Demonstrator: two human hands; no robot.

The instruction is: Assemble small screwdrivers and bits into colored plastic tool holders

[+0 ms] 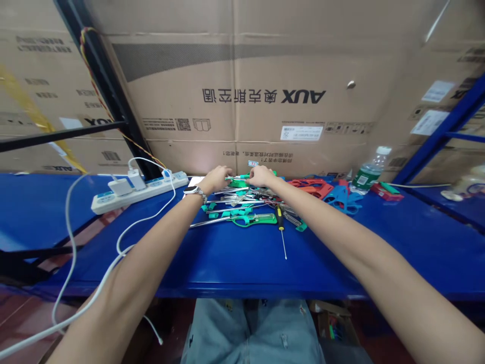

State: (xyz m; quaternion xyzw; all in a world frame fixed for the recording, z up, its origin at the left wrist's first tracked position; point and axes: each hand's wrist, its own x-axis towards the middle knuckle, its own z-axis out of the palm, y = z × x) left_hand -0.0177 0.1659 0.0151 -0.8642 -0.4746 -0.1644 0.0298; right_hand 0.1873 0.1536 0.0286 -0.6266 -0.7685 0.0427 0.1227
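Note:
Both hands reach to the far side of a pile of green and metal parts (242, 198) on the blue table. My left hand (216, 179), with a watch at the wrist, is at the pile's back left, fingers curled near a thin metal piece. To its right, my right hand (260, 176) has its fingers pressed together at a green and metal part (238, 182) lying between the hands. What either hand grips is too small to make out. In front lie a green lighter-like tool (257, 219) and a black and yellow screwdriver (280, 217).
A white power strip (140, 193) with plugs and cables lies at the left. Red plastic parts (312, 187), blue plastic parts (343, 198) and a water bottle (369, 172) stand or lie at the right. A large cardboard box (246, 65) rises behind the table.

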